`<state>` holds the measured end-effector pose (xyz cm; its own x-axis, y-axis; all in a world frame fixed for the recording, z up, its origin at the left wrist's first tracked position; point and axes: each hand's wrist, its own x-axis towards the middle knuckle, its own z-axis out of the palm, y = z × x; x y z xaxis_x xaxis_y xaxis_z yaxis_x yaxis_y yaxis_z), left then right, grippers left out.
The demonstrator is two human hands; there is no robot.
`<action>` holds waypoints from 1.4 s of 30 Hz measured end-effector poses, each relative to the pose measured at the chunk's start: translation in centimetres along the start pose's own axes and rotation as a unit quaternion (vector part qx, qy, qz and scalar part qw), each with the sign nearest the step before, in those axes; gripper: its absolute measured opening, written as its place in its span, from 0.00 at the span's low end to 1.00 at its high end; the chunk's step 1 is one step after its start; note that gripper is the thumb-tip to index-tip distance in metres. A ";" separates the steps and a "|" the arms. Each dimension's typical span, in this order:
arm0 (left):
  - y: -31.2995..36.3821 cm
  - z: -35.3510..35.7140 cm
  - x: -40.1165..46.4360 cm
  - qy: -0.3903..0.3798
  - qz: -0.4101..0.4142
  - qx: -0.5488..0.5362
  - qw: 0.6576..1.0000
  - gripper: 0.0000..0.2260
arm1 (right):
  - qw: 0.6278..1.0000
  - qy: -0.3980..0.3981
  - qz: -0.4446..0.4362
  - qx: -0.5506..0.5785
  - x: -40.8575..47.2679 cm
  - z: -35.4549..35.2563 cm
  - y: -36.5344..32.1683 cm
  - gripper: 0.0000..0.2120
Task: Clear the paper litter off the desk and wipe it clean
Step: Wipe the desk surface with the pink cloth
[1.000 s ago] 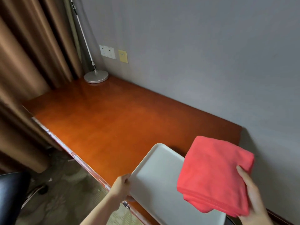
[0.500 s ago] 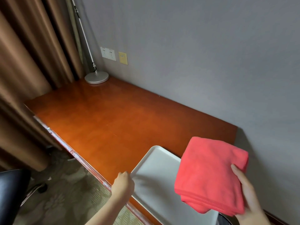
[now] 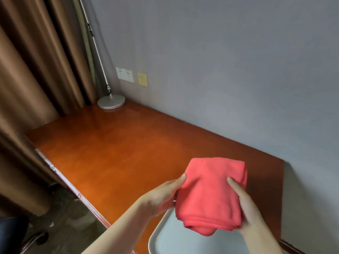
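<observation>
Grey wall and brown curtain [image 3: 36, 74] bound a corner where an orange-brown worktop [image 3: 117, 154] runs from centre left to lower right of the frame. No paper litter shows on the visible surface, so clearing appears done and wiping is judged the step in hand. A folded red cloth [image 3: 211, 195] is held above the worktop at lower centre right, over a white tray [image 3: 165, 241] at the bottom edge. The left hand [image 3: 161, 197] grips the cloth's left side, fingers curled round it; the right hand [image 3: 245, 208] grips the right side, thumb on top. Next move calls for lowering the cloth flat onto the wood and sweeping in strokes. A lamp base [image 3: 111, 101] stands at the far corner beneath wall sockets [image 3: 124, 74]; wiping must go round it.
</observation>
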<state>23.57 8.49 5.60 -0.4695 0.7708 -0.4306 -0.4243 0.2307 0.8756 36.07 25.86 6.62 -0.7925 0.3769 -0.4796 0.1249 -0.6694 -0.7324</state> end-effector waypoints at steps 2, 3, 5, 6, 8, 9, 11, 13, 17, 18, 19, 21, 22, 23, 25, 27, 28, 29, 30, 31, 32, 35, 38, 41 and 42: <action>1.2 -2.4 2.1 0.042 0.004 0.047 0.998 0.32 | 0.998 0.027 -0.043 -0.020 2.7 1.9 0.0 0.25; 1.7 -3.7 3.4 0.064 0.007 0.058 0.996 0.31 | 0.997 0.041 -0.061 -0.024 4.3 3.0 0.1 0.25; 3.0 -7.0 6.2 0.092 0.012 0.089 0.992 0.26 | 0.992 0.084 -0.088 -0.029 7.8 5.0 0.4 0.23; 3.8 -8.6 7.4 0.095 0.018 0.116 0.989 0.23 | 0.989 0.114 -0.093 -0.031 9.6 6.0 0.5 0.21; 5.7 -11.7 10.3 0.098 0.020 0.162 0.982 0.17 | 0.979 0.183 -0.087 -0.032 13.2 8.3 0.3 0.17; 6.8 -13.1 11.9 0.098 0.020 0.182 0.978 0.15 | 0.970 0.221 -0.085 -0.047 15.1 9.4 0.1 0.15; 9.1 -15.6 15.2 0.094 0.027 0.213 0.972 0.15 | 0.949 0.277 -0.109 -0.101 19.1 11.4 -0.9 0.15; 11.5 -17.9 19.1 0.094 0.037 0.231 0.968 0.14 | 0.918 0.318 -0.173 -0.164 22.8 13.1 -2.4 0.17; 16.0 -21.2 27.1 0.120 0.052 0.287 0.949 0.17 | 0.819 0.418 -0.206 -0.336 29.7 15.5 -6.4 0.31; 16.5 -21.8 29.1 0.138 0.042 0.343 0.928 0.22 | 0.786 0.435 -0.174 -0.403 31.2 15.9 -7.0 0.36; 16.8 -22.2 31.0 0.161 0.027 0.403 0.901 0.26 | 0.751 0.439 -0.144 -0.471 32.8 16.4 -7.2 0.38; 16.8 -22.6 34.2 0.201 0.016 0.470 0.860 0.28 | 0.698 0.407 -0.128 -0.574 36.0 16.7 -6.7 0.38; 16.5 -22.6 35.6 0.203 0.028 0.481 0.852 0.28 | 0.682 0.384 -0.135 -0.607 37.7 16.7 -6.2 0.36; 16.0 -22.5 37.0 0.187 0.049 0.499 0.845 0.27 | 0.668 0.362 -0.141 -0.634 39.3 16.5 -5.7 0.33; 14.6 -21.9 39.6 0.117 0.092 0.574 0.805 0.26 | 0.649 0.324 -0.138 -0.674 42.5 15.7 -4.9 0.27; 13.5 -21.8 41.7 0.081 0.119 0.638 0.757 0.23 | 0.639 0.305 -0.125 -0.695 45.2 14.6 -4.4 0.24; 13.2 -21.9 42.5 0.089 0.123 0.647 0.747 0.22 | 0.631 0.313 -0.122 -0.700 46.2 14.0 -4.2 0.23; 13.1 -22.0 43.0 0.098 0.127 0.646 0.746 0.21 | 0.619 0.323 -0.119 -0.706 46.9 13.7 -4.0 0.22; 13.1 -22.2 43.0 0.103 0.136 0.640 0.750 0.21 | 0.606 0.329 -0.119 -0.715 47.3 13.6 -3.8 0.22; 13.0 -22.3 42.6 0.104 0.142 0.637 0.750 0.21 | 0.594 0.328 -0.118 -0.725 47.3 13.9 -3.5 0.22; 12.7 -22.6 41.7 0.104 0.138 0.644 0.746 0.21 | 0.585 0.326 -0.122 -0.732 46.8 14.6 -3.0 0.22; 11.2 -24.4 37.8 0.120 0.116 0.658 0.734 0.22 | 0.578 0.316 -0.197 -0.726 43.9 17.5 -0.9 0.22; 9.5 -25.7 32.3 0.127 0.113 0.672 0.721 0.27 | 0.572 0.289 -0.209 -0.739 40.7 19.3 2.5 0.22; 8.3 -26.4 29.0 0.153 0.106 0.660 0.728 0.34 | 0.584 0.266 -0.187 -0.744 39.1 20.2 4.6 0.23; 8.1 -26.5 28.8 0.165 0.110 0.669 0.716 0.34 | 0.585 0.264 -0.184 -0.745 39.0 20.4 4.8 0.23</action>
<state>-13.90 16.81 -5.47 -0.6624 0.7443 -0.0848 0.7062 0.6582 0.2608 -6.42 24.29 -5.71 -0.6828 0.7290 0.0484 0.6976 0.6703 -0.2532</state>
